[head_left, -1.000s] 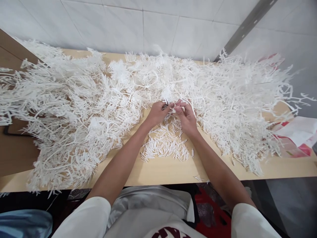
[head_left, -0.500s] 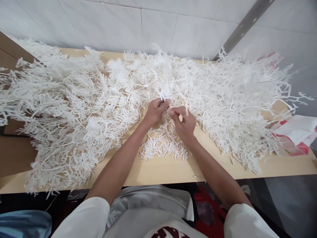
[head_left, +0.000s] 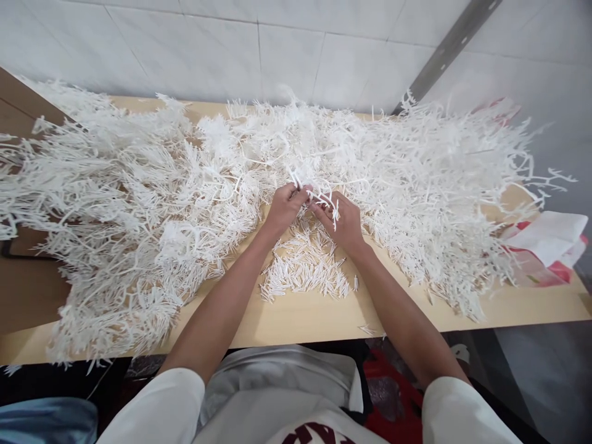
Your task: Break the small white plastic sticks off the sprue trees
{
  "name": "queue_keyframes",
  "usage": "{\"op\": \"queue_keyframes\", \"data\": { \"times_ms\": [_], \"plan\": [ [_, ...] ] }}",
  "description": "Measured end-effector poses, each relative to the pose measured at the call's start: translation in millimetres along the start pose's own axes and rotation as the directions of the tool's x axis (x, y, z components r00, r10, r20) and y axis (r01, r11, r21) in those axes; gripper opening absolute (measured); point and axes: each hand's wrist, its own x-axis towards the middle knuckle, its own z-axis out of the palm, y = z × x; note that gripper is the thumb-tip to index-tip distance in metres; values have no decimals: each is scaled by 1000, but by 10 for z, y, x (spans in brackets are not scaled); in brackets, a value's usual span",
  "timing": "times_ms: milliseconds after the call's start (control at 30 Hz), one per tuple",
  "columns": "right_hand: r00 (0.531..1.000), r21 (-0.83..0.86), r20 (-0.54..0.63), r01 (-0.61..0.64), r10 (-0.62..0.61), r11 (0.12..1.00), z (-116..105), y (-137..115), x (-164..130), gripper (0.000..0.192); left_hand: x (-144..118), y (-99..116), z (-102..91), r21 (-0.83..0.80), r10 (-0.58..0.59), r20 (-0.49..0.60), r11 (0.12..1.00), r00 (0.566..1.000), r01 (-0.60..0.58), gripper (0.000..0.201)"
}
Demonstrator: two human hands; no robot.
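Observation:
My left hand [head_left: 285, 206] is closed, thumb and fingers pinching a white branched plastic sprue [head_left: 324, 200] above the middle of the table. Close on its right, my right hand [head_left: 343, 219] has its fingers curled in at the sprue's other side, with thin curved twigs lying across its fingertips. Part of the grip is hidden by the fingers. Below both hands lies a small heap of short loose white sticks [head_left: 303, 271] on the tabletop [head_left: 287, 317].
Tangled white branched pieces [head_left: 120, 203] spread along the left and back, and another mass [head_left: 430, 179] fills the right. A cardboard box [head_left: 28, 283] stands at the left edge. At the right lies a red and white plastic bag [head_left: 546, 250]. A tiled wall [head_left: 222, 55] rises behind.
The right hand has turned and its fingers have come in close to the left hand. A branched piece now shows across the right fingertips. The left hand stays nearly where it was.

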Motion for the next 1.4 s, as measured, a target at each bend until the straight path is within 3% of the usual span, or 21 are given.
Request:
{"op": "queue_keyframes", "data": {
  "times_ms": [167, 367, 500, 600, 700, 767, 833, 933, 1000, 1133, 1267, 1400],
  "plan": [
    [995, -1, 88, 48, -47, 999, -36, 52, 2, 21, -5, -1, -1, 72, 7, 37, 997, 999, -10, 32],
    [987, -31, 158, 17, -12, 999, -90, 15, 19, 21, -13, -6, 4, 91, 11, 48, 996, 999, -16, 35],
    [986, -127, 106, 139, -126, 982, -105, -14, 16, 21, 1, 0, 15, 191, 14, 51, 981, 999, -24, 33],
    [972, -269, 73, 234, -223, 934, -96, -28, 3, 18, 8, 24, 20, 283, 61, 99, 955, 993, -87, 44],
    [961, -304, 62, 276, -270, 912, -86, -23, -15, 15, 11, 34, 18, 288, 86, 155, 949, 984, -128, 51],
    [961, -259, -1, 266, -276, 929, -103, -15, -26, 15, 14, 29, 14, 289, 102, 170, 946, 980, -148, 47],
    [957, -198, -135, 228, -256, 953, -145, -4, -31, 17, 15, 21, 11, 296, 110, 135, 944, 985, -145, 40],
    [938, -150, -309, 118, -160, 982, -219, 37, -20, 18, 9, 21, 8, 270, 50, 58, 961, 997, -64, 36],
    [955, -137, -272, 84, -119, 987, -235, 89, -4, 18, 3, 20, 7, 201, 2, 42, 980, 999, -10, 39],
    [992, -107, -40, 111, -116, 988, -181, 168, 23, 26, 5, -14, 10, 50, -12, 49, 999, 999, 9, 37],
    [980, -91, 146, 146, -132, 985, -143, 112, 18, 36, 9, -44, 18, -29, -51, 32, 998, 998, 52, 32],
    [977, -140, 210, 68, -37, 988, -124, 53, 6, 40, 0, -37, 17, -4, -56, 39, 998, 998, 56, 33]
  ]
}}
